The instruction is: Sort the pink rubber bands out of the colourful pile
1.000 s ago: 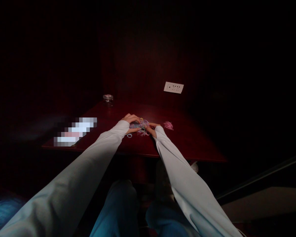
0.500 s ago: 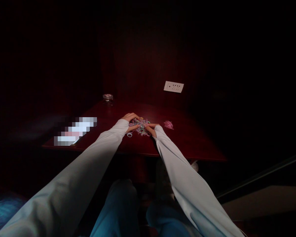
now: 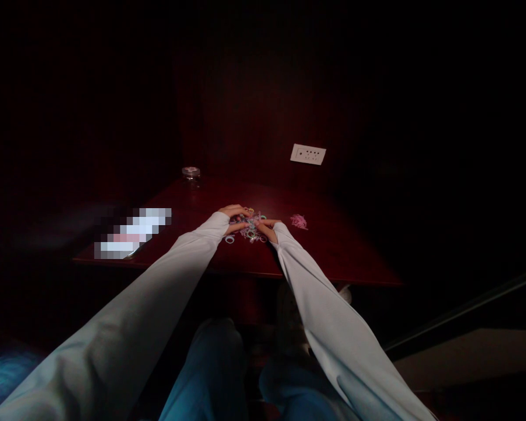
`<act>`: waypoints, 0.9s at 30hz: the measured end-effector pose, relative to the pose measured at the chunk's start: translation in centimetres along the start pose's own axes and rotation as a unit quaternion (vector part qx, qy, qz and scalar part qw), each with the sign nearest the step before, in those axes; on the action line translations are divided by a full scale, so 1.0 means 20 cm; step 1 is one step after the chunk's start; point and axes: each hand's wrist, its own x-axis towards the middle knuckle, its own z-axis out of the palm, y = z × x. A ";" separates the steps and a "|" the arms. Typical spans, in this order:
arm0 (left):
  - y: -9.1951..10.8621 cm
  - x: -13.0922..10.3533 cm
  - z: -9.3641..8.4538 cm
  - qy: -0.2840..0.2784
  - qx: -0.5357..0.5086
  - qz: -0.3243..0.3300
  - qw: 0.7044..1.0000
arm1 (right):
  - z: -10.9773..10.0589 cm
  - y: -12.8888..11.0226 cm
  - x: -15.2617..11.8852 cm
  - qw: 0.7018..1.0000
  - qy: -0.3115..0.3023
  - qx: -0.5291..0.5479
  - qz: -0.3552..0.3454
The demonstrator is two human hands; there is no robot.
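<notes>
A loose pile of small coloured hair ties [image 3: 251,235] lies on the dark red table, mostly pale purple, pink, green and yellow. My left hand [image 3: 234,215] rests at the pile's left side, its thumb apart from the fingers, which curve over the far edge. From the right, my right hand [image 3: 269,228] reaches in with thumb and forefinger tips meeting over the middle. Whatever sits between those tips is too small to make out. A pale blue-green hair tie [image 3: 230,240] lies just below my left wrist. Right of my right hand is a separate bunch of pink hair ties [image 3: 298,221].
A clear lidded jar [image 3: 191,176] stands at the table's back left. On the left edge lies a blurred-out, bright phone-like object [image 3: 134,234]. A white socket plate [image 3: 308,154] is on the wall behind. The table's front edge [image 3: 245,273] runs below my forearms.
My left fingers have curled slightly further in over the pile, and some hair ties have shifted beneath the hands. My right hand stays almost in place.
</notes>
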 end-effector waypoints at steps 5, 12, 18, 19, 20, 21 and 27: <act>0.00 0.00 0.00 0.001 0.001 -0.018 1.000 | -0.01 -0.01 0.01 1.000 -0.022 -0.015 0.004; -0.01 0.01 0.02 0.033 -0.010 -0.043 0.998 | -0.02 0.01 0.01 0.999 -0.004 -0.054 0.002; -0.03 0.03 0.02 0.117 -0.034 -0.109 0.987 | 0.00 0.02 0.02 0.998 0.034 -0.058 0.007; -0.03 0.03 0.02 0.131 -0.052 -0.124 0.982 | 0.00 0.03 0.03 0.997 0.040 -0.062 0.007; -0.04 0.04 0.02 0.140 -0.074 -0.137 0.978 | 0.00 0.04 0.03 0.997 0.045 -0.067 0.004; -0.05 0.04 0.02 0.146 -0.096 -0.148 0.973 | 0.01 0.05 0.03 0.996 0.053 -0.076 -0.005; -0.03 0.06 0.01 0.143 -0.153 -0.167 0.963 | -0.03 0.00 0.01 0.964 0.114 -0.213 -0.112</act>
